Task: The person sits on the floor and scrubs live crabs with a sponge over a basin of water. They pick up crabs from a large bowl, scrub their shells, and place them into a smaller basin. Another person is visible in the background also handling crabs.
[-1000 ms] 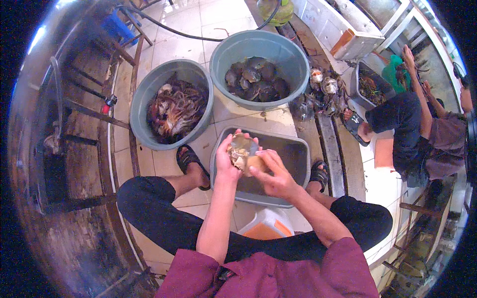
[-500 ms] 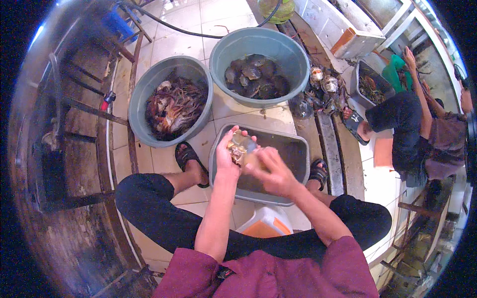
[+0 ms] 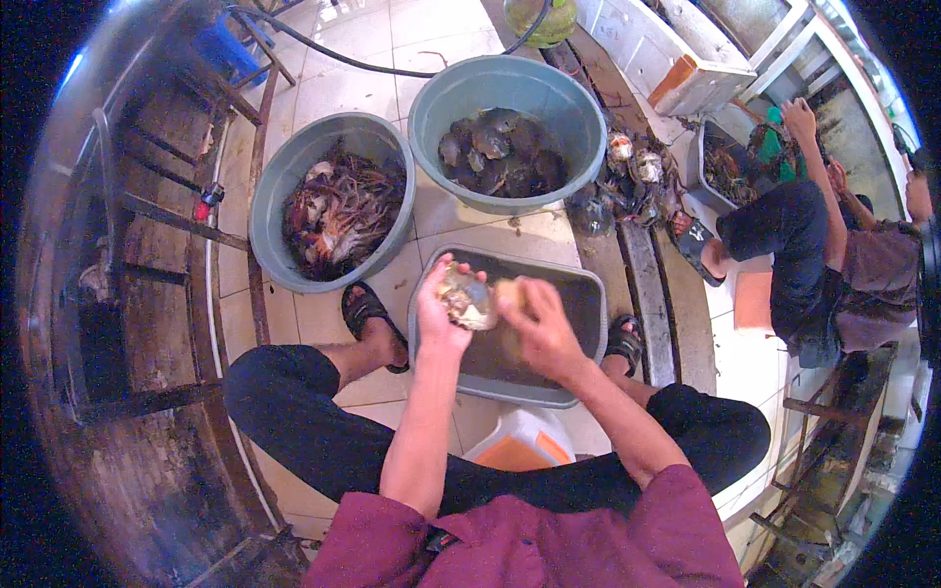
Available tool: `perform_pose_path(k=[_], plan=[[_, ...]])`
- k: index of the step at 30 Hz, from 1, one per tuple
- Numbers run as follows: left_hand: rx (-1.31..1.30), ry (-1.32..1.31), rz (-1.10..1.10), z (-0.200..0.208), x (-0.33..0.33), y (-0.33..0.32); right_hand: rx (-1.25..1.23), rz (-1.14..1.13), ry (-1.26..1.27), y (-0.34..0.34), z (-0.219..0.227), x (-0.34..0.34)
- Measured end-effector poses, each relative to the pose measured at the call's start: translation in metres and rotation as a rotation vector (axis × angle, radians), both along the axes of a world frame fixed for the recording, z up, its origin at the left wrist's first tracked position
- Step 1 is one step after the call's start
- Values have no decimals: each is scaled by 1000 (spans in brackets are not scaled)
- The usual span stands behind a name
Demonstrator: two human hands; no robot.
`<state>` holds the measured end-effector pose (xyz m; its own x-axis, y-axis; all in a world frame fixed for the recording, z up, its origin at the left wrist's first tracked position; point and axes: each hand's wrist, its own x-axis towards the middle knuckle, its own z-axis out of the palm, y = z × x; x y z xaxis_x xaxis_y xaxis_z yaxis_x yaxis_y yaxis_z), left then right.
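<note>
Over the grey basin (image 3: pixel 595 367), my left hand (image 3: pixel 441 314) is palm up, its fingers curled round a cleaned-looking crab body (image 3: pixel 466 297) with yellowish and whitish insides showing. Close to its right, my right hand (image 3: pixel 541 328) pinches a small tan, block-like thing (image 3: pixel 509 292); motion blur hides what kind it is. A narrow gap shows between this piece and the crab. The basin below has murky brownish water in it.
Crab parts with legs fill the left grey tub (image 3: pixel 266 245); dark shells lie in the blue-green tub (image 3: pixel 578 98). More crabs (image 3: pixel 642 181) lie beside it. A white-and-orange container (image 3: pixel 524 441) stands between my legs. A co-worker (image 3: pixel 833 255) sits at the right by a grey bin.
My right hand has drawn slightly right and away from the crab body. My left hand has shifted a little left and opened the crab's inner side more to view.
</note>
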<state>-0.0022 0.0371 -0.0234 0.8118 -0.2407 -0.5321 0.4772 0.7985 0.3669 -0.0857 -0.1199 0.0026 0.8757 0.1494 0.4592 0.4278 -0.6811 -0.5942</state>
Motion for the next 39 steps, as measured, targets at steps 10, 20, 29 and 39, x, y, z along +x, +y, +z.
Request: perform_pose_path(k=[10, 20, 29, 39], plan=[[-61, -83, -7, 14, -4, -10, -40, 42, -84, 1, 10, -4], [-250, -79, -30, 12, 4, 7, 62, 99, -70, -3, -1, -6], [-236, -57, -59, 5, 7, 3, 92, 90, -88, -5, 4, -2], [-251, 91, -29, -76, -13, 19, 293, -264, 1071, -50, -159, -32]])
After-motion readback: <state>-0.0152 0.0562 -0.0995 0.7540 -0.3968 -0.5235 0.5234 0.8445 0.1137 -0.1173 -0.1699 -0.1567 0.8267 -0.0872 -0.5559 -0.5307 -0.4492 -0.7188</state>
